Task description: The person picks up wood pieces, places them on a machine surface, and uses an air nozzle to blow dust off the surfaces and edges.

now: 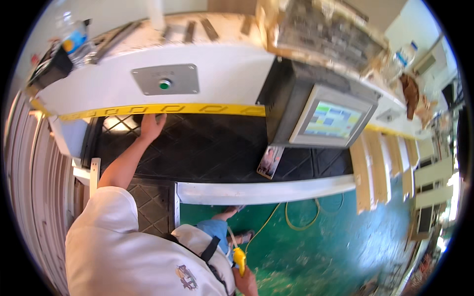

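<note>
My left hand reaches forward over the black, grid-patterned machine bed. Its fingers and thumb are spread apart, with the tips at the lower edge of a yellow strip on the white crossbeam; nothing shows in its grasp. Low in the picture, beside my body, my right hand is closed round a yellow air blow gun. A thin yellow hose trails over the floor near it. Above my left hand, a green push button sits on a grey metal plate.
A dark control box with a lit screen juts out over the bed, and a phone-like card leans below it. Pale wooden boards lie to the right. Bottles and metal bars sit on the beam's top. The floor is green.
</note>
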The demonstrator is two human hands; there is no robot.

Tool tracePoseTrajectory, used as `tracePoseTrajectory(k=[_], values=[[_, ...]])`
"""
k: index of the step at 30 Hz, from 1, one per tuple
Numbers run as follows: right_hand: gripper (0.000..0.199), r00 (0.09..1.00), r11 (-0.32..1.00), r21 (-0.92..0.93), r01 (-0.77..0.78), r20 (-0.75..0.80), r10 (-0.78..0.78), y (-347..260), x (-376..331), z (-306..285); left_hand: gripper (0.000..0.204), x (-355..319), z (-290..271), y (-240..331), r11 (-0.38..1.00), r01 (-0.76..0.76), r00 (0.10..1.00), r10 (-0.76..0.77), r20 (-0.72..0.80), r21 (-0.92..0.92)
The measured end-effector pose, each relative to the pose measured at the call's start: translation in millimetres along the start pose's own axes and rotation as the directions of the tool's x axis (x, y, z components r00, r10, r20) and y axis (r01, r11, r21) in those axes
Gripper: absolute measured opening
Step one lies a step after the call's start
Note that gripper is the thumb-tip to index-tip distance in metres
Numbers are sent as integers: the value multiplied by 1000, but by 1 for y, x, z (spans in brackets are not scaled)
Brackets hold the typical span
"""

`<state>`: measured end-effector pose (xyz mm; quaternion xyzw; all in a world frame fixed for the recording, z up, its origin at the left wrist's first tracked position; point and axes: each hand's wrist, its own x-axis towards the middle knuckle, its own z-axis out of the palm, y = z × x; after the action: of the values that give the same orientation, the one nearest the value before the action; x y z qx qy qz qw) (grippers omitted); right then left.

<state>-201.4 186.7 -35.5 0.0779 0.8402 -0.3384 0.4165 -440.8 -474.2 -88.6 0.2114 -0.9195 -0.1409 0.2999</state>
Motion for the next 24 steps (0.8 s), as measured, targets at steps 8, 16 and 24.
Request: tracePoseTrajectory(k=[8, 16, 24], values=[[38, 969, 972, -144, 183, -140, -203, 44, -14, -9, 28, 32, -170, 178, 955, -5, 992, 42, 117, -298], [34, 968, 959, 140, 245, -86, -234, 61, -1, -29, 35, 76, -199, 187, 980, -61, 993, 78, 85, -191], [31, 976, 882, 419, 215, -108, -187, 85, 1, -21, 33, 87, -212, 192, 996, -86, 985, 90, 145, -34]])
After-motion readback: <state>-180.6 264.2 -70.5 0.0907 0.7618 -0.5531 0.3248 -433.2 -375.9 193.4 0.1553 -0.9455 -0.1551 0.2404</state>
